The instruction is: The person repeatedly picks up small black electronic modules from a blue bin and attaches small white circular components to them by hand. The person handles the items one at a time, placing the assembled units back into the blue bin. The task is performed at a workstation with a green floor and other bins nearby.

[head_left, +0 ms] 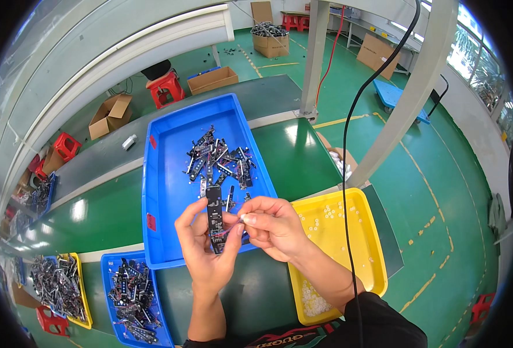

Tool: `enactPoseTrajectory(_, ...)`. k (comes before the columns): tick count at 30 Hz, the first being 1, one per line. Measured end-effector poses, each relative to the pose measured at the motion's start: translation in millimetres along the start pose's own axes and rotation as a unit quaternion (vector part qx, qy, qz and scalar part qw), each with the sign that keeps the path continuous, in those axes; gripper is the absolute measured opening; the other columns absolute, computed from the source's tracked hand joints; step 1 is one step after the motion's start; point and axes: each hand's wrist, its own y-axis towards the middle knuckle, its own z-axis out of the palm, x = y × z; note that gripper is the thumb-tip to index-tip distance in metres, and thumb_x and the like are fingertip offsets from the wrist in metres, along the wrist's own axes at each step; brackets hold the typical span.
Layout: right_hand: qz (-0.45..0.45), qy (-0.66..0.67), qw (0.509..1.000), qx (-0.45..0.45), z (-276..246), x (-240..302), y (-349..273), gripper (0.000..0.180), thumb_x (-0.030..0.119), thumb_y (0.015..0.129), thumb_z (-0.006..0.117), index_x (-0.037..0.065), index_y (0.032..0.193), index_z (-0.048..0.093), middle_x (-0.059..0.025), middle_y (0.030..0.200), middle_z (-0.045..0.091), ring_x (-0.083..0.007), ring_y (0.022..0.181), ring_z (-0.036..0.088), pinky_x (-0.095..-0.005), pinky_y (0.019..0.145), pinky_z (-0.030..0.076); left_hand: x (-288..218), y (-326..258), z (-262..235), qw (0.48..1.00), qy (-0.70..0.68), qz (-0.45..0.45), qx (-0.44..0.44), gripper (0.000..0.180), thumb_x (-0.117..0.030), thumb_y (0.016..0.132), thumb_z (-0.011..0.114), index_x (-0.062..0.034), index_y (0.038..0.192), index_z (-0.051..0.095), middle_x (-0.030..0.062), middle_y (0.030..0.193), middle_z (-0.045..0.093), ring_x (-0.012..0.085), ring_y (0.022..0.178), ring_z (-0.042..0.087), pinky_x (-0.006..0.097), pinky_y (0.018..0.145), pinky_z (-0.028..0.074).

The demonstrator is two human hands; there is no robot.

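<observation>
Left hand upright, fingers curled, pinching narrow black circuit board over blue tray near edge. Right hand beside board, fingertips pinching small white part.

Green bench carries 2 blue trays and 1 yellow tray.

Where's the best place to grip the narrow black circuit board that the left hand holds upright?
Probably by its two long edges near the lower end, coming from the left, as the left hand does now. The narrow black circuit board is long and flat, and that grip leaves its face and the thin wires by the right hand clear.
</observation>
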Motion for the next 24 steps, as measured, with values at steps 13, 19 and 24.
enactPoseTrajectory(13, 0.11, 0.322, 0.938, 0.059, -43.1, -8.8, 26.3, 0.033, 0.028, 0.094, 0.04, 0.008, 0.069, 0.048, 0.0027, 0.05, 0.028, -0.0072, 0.04, 0.027, -0.0195, 0.031, 0.021, 3.3, 13.6, -24.0, 0.98, -0.141, -0.073, -0.123, 0.054, 0.002, 0.081, 0.059, 0.0026, 0.13, 0.035, 0.0103, 0.086, 0.058, 0.0136, 0.073, 0.057, 0.022, 0.065, 0.046)
enactPoseTrajectory(19, 0.175, 0.343, 0.898, -0.211, -36.1, -11.6, 40.8, 0.032, 0.026, 0.094, 0.039, 0.008, 0.07, 0.049, 0.003, 0.05, 0.03, -0.0082, 0.039, 0.03, -0.0223, 0.03, 0.022, 6.8, 18.1, -45.3, 0.961, -0.204, -0.083, -0.166, 0.052, 0.002, 0.085, 0.055, 0.0006, 0.133, 0.033, 0.011, 0.093, 0.057, 0.0113, 0.074, 0.057, 0.018, 0.065, 0.047)
enactPoseTrajectory(24, 0.107, 0.35, 0.93, 0.035, -63.3, -31.6, 36.5, 0.035, 0.027, 0.094, 0.038, 0.01, 0.064, 0.043, 0.0038, 0.049, 0.029, -0.0088, 0.036, 0.027, -0.0231, 0.03, 0.021, 12.0, 16.4, -60.5, 0.956, -0.224, -0.073, -0.174, 0.056, 0.0, 0.083, 0.059, -0.0008, 0.133, 0.034, 0.0105, 0.094, 0.056, 0.0111, 0.075, 0.056, 0.019, 0.065, 0.047)
